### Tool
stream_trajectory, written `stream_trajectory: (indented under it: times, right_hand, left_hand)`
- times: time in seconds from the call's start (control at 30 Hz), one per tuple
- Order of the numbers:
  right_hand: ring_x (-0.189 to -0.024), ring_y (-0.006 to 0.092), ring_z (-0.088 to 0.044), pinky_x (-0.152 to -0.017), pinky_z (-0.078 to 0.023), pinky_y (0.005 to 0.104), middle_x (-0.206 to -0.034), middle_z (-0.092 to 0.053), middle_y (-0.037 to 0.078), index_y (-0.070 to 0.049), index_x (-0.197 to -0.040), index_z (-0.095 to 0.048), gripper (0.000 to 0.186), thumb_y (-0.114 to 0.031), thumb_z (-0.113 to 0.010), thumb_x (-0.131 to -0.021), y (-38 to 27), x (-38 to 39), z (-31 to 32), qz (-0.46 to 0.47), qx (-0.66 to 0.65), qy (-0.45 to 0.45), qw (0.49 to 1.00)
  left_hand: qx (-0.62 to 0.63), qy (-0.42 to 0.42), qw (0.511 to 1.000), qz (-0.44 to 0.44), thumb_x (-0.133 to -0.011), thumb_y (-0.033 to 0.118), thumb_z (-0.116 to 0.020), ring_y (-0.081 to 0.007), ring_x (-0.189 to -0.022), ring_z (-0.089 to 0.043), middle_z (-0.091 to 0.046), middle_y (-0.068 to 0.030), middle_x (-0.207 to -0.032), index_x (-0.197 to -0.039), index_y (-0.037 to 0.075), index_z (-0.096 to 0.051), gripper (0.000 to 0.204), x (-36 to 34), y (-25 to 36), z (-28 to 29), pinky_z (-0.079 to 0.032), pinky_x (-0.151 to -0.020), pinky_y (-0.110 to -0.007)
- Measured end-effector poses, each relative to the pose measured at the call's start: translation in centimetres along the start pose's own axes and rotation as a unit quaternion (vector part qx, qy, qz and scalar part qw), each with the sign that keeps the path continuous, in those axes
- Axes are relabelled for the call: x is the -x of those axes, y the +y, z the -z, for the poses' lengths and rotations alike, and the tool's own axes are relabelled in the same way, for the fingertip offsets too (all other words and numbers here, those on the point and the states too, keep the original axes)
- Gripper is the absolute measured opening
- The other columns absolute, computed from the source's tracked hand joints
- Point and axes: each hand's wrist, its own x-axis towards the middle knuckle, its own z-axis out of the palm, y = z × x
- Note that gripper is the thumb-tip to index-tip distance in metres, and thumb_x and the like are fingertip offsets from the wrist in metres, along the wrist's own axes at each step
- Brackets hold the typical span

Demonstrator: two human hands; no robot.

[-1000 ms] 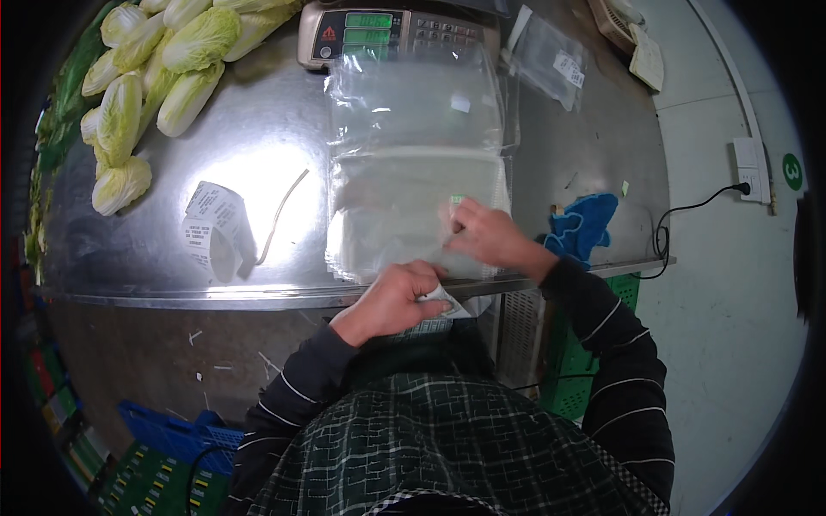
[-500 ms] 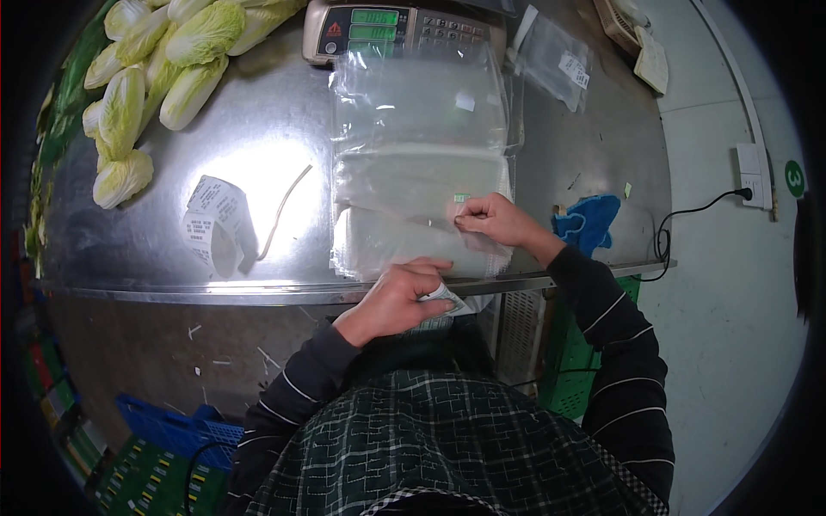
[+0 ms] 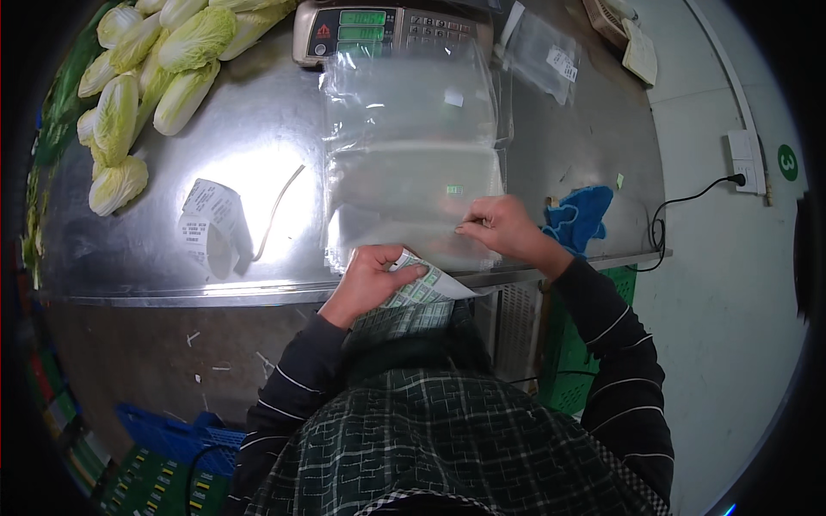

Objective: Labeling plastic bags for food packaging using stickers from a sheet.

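My left hand [image 3: 376, 279] grips a sheet of small green-and-white stickers [image 3: 422, 284] at the table's front edge, its thumb on the printed side and one corner of the sheet bending to the right. Before me lies a stack of clear plastic bags [image 3: 404, 185], with a small green sticker [image 3: 454, 189] on the upper bag. Just below that sticker, my right hand [image 3: 503, 228] is over the bags' right side, thumb and forefinger pinched together. Whether anything sits between those fingertips is too small to tell.
A scale [image 3: 391, 34] stands behind the bags. Chinese cabbages [image 3: 172, 69] are piled at the back left. A curled label strip [image 3: 211, 224] and a thin cord [image 3: 280, 211] lie on the left. To the right are a blue cloth [image 3: 581, 219] and another clear bag [image 3: 542, 56].
My right hand has drawn away from the green sticker, toward me, leaving it on the bag. My left hand has turned up the sticker sheet, so its printed face now shows.
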Motion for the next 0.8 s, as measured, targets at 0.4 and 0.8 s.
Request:
stream_trajectory:
  times: [0.4, 0.8]
  right_hand:
    - [-0.068, 0.0286, -0.061, -0.059, -0.049, 0.0406, -0.08, -0.059, 0.008, -0.008, -0.085, -0.064, 0.019, -0.026, -0.064, -0.077, -1.0, 1.0, -1.3, 0.059, 0.167, 0.101, 0.979]
    - [-0.057, 0.0081, -0.046, -0.054, -0.039, 0.0246, -0.061, -0.055, 0.004, -0.001, -0.083, -0.067, 0.018, -0.02, -0.067, -0.082, -2.7, -5.1, 11.1, -0.031, 0.06, 0.157, 0.985]
  left_hand:
    - [-0.15, 0.009, 0.974, -0.171, -0.076, 0.001, -0.071, -0.0137, -0.089, -0.061, -0.067, -0.0104, -0.097, -0.087, -0.003, -0.067, 0.012, 1.4, -0.7, 0.5, -0.046, -0.078, -0.027]
    - [-0.033, 0.058, 0.997, -0.047, -0.076, 0.004, -0.071, -0.0126, -0.073, -0.06, -0.065, -0.0072, -0.084, -0.085, -0.002, -0.068, 0.011, 9.0, 5.8, 5.1, -0.048, -0.067, -0.027]
